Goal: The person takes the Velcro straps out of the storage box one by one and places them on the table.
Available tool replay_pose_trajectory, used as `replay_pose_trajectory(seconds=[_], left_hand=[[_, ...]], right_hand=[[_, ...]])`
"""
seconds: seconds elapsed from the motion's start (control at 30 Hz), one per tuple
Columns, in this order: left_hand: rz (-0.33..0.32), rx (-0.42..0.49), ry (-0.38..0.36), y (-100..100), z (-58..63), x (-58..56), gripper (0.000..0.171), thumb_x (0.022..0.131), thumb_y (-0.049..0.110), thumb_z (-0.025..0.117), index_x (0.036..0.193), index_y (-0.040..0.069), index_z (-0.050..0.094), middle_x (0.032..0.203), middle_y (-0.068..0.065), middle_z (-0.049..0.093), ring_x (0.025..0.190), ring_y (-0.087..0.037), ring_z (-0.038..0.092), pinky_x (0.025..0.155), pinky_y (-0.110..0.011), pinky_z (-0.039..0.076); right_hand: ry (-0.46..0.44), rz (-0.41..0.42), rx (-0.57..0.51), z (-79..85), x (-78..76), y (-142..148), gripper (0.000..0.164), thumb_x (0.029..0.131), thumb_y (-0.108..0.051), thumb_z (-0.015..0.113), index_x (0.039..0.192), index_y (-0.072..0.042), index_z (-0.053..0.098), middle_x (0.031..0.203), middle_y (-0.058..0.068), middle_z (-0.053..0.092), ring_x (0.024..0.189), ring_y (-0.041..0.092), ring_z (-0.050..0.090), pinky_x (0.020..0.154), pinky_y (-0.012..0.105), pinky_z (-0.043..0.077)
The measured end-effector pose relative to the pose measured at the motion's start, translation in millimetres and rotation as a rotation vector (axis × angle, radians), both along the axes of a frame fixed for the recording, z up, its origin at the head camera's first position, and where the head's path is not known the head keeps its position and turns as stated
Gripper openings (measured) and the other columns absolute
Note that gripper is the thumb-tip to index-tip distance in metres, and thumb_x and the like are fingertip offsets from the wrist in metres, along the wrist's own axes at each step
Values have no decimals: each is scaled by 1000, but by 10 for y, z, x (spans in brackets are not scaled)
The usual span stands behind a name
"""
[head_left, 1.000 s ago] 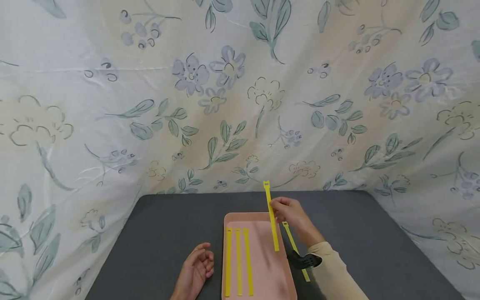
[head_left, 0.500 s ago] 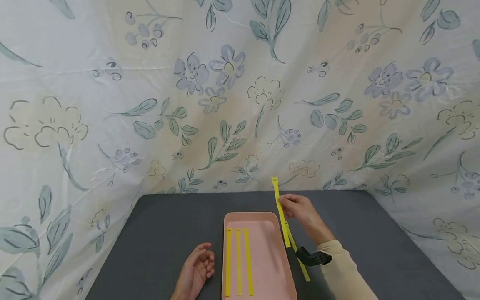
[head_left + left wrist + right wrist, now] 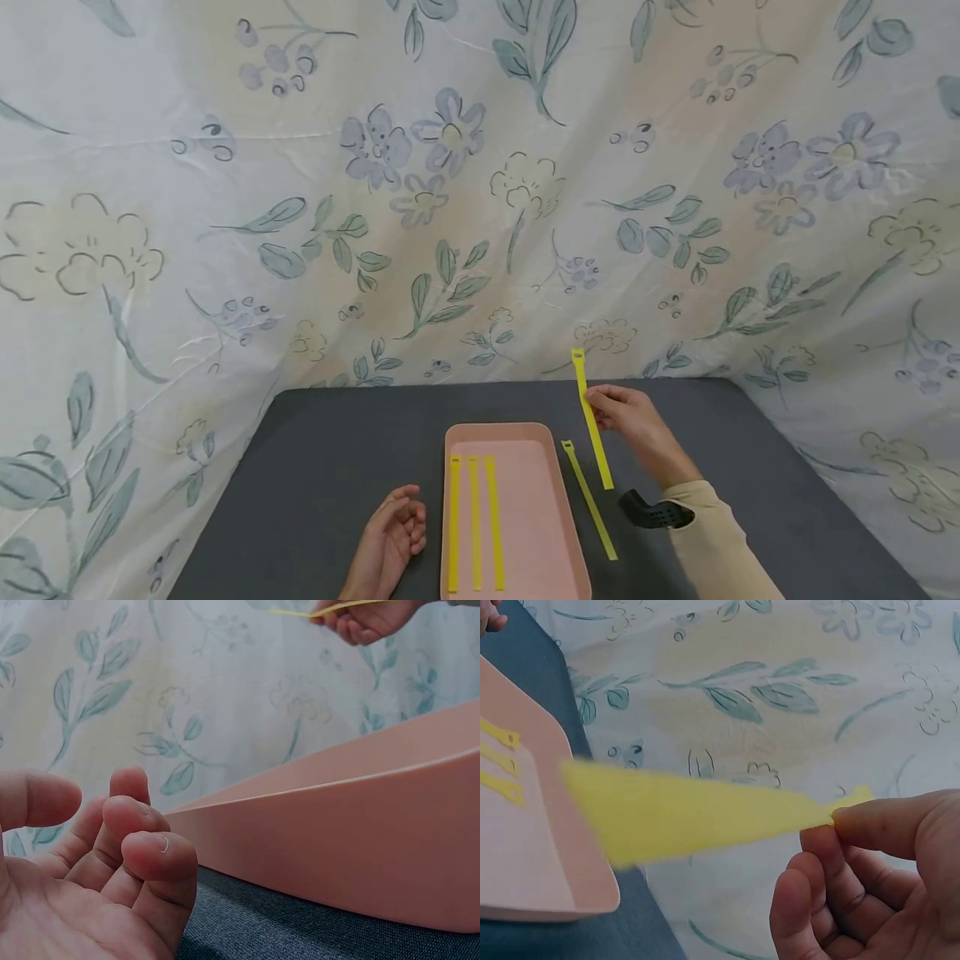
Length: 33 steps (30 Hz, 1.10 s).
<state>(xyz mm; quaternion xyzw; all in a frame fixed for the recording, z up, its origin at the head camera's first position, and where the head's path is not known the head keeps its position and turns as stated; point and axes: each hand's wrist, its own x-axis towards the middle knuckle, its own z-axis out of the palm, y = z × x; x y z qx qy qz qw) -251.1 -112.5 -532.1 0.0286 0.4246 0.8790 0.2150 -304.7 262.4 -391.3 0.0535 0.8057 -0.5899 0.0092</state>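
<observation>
Between thumb and fingertips, my right hand (image 3: 637, 429) pinches a yellow strap-style cable tie (image 3: 592, 421) near its slotted head. The tie slants in the air to the right of the pink tray (image 3: 536, 508), its tail pointing down toward me. In the right wrist view the same cable tie (image 3: 697, 814) looms large, its broad end blurred. A second yellow cable tie (image 3: 590, 500) lies on the table just outside the tray's right wall. My left hand (image 3: 386, 537) rests left of the tray, palm up, fingers loosely curled around nothing.
Three yellow cable ties (image 3: 476, 525) lie side by side lengthwise in the tray's left half, slotted heads at the far end. The dark grey table (image 3: 337, 450) reaches back to a floral cloth (image 3: 450, 208) hanging behind and along the sides.
My right hand has moved right with the pinched cable tie, from over the tray's right edge, past the tie on the table, to beyond it. The left hand has stayed in place.
</observation>
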Motion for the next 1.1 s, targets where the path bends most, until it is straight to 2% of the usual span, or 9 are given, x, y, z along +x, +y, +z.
replay_pose_trajectory(seconds=[0.37, 0.63, 0.9, 1.1], left_hand=[[2, 5, -5, -22, -10, 0, 19, 104, 26, 33, 116, 21, 46, 84, 4, 58, 64, -9, 46, 60, -25, 39], [-2, 16, 11, -22, -6, 0, 19, 104, 26, 33, 116, 20, 46, 84, 4, 58, 63, -9, 45, 60, -24, 39], [-5, 33, 4, -14, -3, -1, 18, 104, 25, 33, 114, 20, 47, 84, 4, 58, 64, -9, 47, 59, -24, 39], [-1, 25, -1, -5, 3, -3, 19, 104, 26, 33, 117, 19, 45, 84, 4, 57, 64, -9, 46, 59, -24, 39]], right_hand=[[-31, -19, 39, -32, 35, 200, 48, 96, -37, 56, 125, 2, 57, 96, 4, 62, 85, 17, 58, 80, 32, 52], [-64, -16, 88, -108, 73, 335, 45, 98, -35, 52, 121, 3, 58, 92, 5, 61, 80, 20, 56, 75, 30, 49], [-92, -3, 119, -261, 85, 405, 41, 95, -36, 56, 110, 2, 63, 81, 3, 57, 75, 19, 55, 74, 33, 49], [-115, -2, 152, -410, 78, 480, 38, 94, -37, 58, 101, -1, 66, 78, 3, 58, 73, 19, 55, 77, 35, 50]])
